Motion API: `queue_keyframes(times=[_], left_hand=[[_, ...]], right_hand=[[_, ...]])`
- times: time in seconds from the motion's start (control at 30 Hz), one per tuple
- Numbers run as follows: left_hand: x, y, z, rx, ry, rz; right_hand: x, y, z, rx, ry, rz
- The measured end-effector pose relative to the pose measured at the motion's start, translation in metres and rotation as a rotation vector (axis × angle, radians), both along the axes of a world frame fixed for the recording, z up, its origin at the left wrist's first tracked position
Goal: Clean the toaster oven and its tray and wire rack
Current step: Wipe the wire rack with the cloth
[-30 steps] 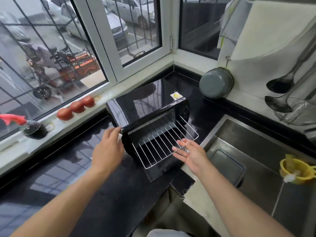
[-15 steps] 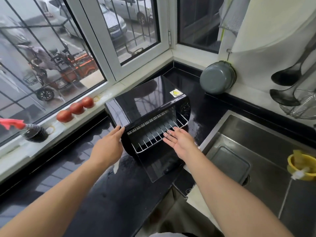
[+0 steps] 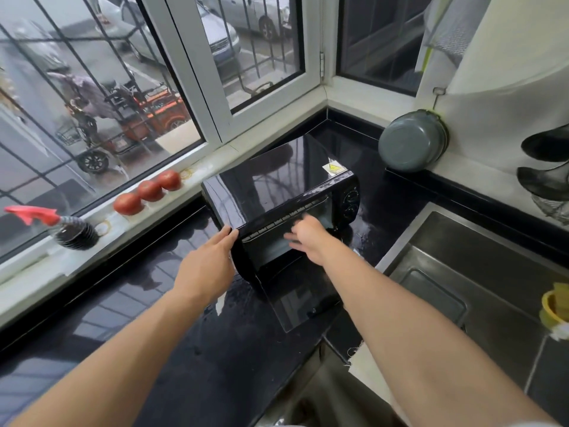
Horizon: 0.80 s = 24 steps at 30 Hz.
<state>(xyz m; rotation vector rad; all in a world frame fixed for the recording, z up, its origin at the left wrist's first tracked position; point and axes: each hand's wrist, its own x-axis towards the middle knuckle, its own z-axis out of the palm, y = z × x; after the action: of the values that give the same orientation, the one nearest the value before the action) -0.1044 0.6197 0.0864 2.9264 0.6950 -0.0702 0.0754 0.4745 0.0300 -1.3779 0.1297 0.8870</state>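
A: Head view: where is the toaster oven [image 3: 286,192]?

B: I see it on the black worktop [image 3: 160,303] below the window, its door [image 3: 303,298] folded down flat.

A: And the fingers?

B: Left hand [image 3: 207,265] lies flat against the oven's left front corner, fingers straight. Right hand [image 3: 308,240] reaches into the opening; it is blurred, so I cannot tell its grip. Steel sink [image 3: 480,272] at right.

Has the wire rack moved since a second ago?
Yes. It slid back into the toaster oven, no longer over the open door; right hand at the opening.
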Motion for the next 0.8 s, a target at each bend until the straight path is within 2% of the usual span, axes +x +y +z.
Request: queue_keyframes(times=[0.13,0.2,0.27,0.3,0.33,0.4,0.47,0.53,0.57,0.6,0.63,0.7,0.73,0.8], left_hand=[[-0.001,-0.008,0.006,0.008,0.052,0.004],[-0.002,-0.017,0.011,0.056,0.063,0.002],[-0.001,-0.039,0.013,0.067,-0.069,-0.011],[0.0,-0.054,0.011,-0.004,-0.195,-0.039],[0.005,-0.075,0.008,-0.156,-0.312,-0.054],[0.02,-0.129,0.005,-0.668,-0.399,0.005],[0.036,-0.193,0.002,-1.22,-0.289,0.08],[0.052,-0.253,-0.01,-1.609,-0.154,0.117],[0.059,-0.28,-0.016,-1.722,-0.055,0.091],[0.064,-0.304,-0.024,-1.768,0.08,0.014],[0.069,-0.325,-0.03,-1.719,0.239,-0.115],[0.078,-0.357,-0.044,-1.458,0.469,-0.4],[0.088,-0.374,-0.055,-1.365,0.487,-0.481],[0.107,-0.391,-0.071,-1.341,0.438,-0.419]], right_hand=[[-0.001,-0.015,0.002,-0.02,-0.043,0.177],[-0.012,-0.029,0.005,0.005,-0.045,0.146],[-0.03,-0.056,0.008,0.05,-0.04,0.035],[-0.042,-0.077,0.008,0.063,-0.05,-0.01],[-0.055,-0.102,0.008,0.075,-0.062,-0.03],[-0.084,-0.157,0.004,0.148,-0.04,-0.025],[-0.111,-0.207,0.003,0.308,0.034,-0.044],[-0.124,-0.249,0.001,0.388,0.072,-0.159],[-0.126,-0.27,-0.003,0.374,0.061,-0.262],[-0.125,-0.292,-0.006,0.314,0.034,-0.369],[-0.123,-0.315,-0.011,0.209,0.025,-0.494],[-0.118,-0.36,-0.027,0.012,0.071,-0.679],[-0.115,-0.382,-0.033,-0.028,0.112,-0.746],[-0.114,-0.414,-0.046,0.003,0.154,-0.844]])
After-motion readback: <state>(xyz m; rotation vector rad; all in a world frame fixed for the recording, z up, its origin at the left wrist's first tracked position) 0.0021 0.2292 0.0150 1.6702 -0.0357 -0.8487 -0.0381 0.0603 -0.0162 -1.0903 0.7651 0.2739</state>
